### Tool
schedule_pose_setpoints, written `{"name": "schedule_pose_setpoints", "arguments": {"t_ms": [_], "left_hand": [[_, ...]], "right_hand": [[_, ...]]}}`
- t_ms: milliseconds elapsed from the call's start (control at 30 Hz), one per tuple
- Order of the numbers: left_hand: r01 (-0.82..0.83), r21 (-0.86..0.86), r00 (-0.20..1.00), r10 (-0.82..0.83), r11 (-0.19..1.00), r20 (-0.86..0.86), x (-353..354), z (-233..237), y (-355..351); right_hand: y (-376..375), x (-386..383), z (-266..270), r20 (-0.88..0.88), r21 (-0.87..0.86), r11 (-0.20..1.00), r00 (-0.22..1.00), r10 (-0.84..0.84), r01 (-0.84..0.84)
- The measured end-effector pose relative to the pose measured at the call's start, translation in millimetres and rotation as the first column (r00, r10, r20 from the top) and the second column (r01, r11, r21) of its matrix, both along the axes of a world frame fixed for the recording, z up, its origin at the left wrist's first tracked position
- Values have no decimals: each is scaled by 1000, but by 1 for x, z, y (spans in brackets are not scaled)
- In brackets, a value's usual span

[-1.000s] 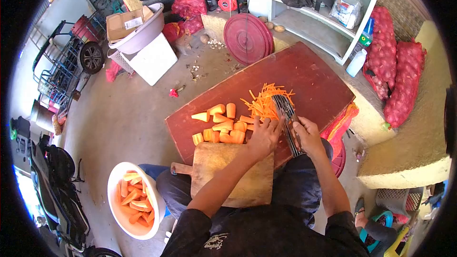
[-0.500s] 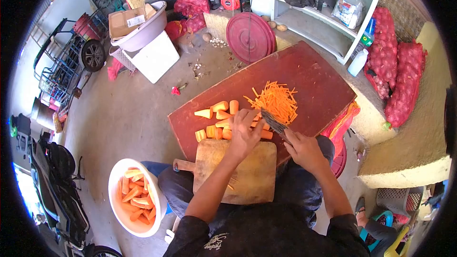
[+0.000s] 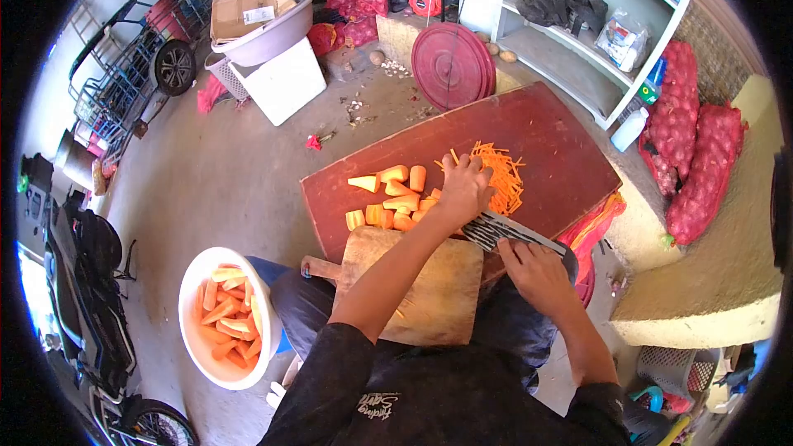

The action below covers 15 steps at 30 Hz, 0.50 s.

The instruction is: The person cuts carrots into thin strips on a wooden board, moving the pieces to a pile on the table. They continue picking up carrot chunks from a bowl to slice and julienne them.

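Observation:
My left hand [image 3: 464, 190] reaches over the red table [image 3: 545, 136], fingers spread, at the near left side of a heap of carrot shreds [image 3: 505, 182]. In my right hand [image 3: 535, 271] is a flat metal tool with dark slanted stripes [image 3: 496, 230], held low over the table's near edge. Peeled carrot pieces [image 3: 395, 198] lie left of my left hand, some of them hidden behind it. Closer to me, a wooden cutting board [image 3: 421, 289] rests across my lap against the table, its handle pointing left.
A white tub [image 3: 188, 314] of peeled carrots stands at my left. Red net sacks [image 3: 702, 173] lean by the wall at right, beside a pale shelf [image 3: 570, 66]. A round red lid [image 3: 450, 66] stands behind the table. A motorbike [image 3: 91, 297] is parked at far left.
My left hand has left the striped tool and moved forward to the shreds, its fingers spreading. My right hand has drawn the tool back and turned its striped face up. The view has shifted slightly.

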<state>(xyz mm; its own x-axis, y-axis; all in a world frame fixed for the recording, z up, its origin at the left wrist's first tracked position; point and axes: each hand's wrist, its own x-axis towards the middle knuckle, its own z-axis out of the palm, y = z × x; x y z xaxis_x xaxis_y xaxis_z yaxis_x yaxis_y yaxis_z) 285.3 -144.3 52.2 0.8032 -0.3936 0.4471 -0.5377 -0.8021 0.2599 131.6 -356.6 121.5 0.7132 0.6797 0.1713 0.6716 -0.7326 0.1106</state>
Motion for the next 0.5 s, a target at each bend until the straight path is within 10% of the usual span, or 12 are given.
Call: {"name": "schedule_pose_setpoints", "arguments": {"t_ms": [167,267,367,500], "left_hand": [[56,-197,998,-51,979,29,-21,8,16],[88,-223,996,-86,971,22,-56,28,66],[17,-331,980,-83,943,-184,-117,37,130],[-196,-322,911,50,926,-410,-206,15,194]], "right_hand": [[-3,0,-14,-64,133,989,996,-62,70],[0,-9,-21,-272,575,809,961,51,120],[9,-24,-15,-779,572,634,587,222,520],[23,-38,-47,-900,407,655,159,406,636]]}}
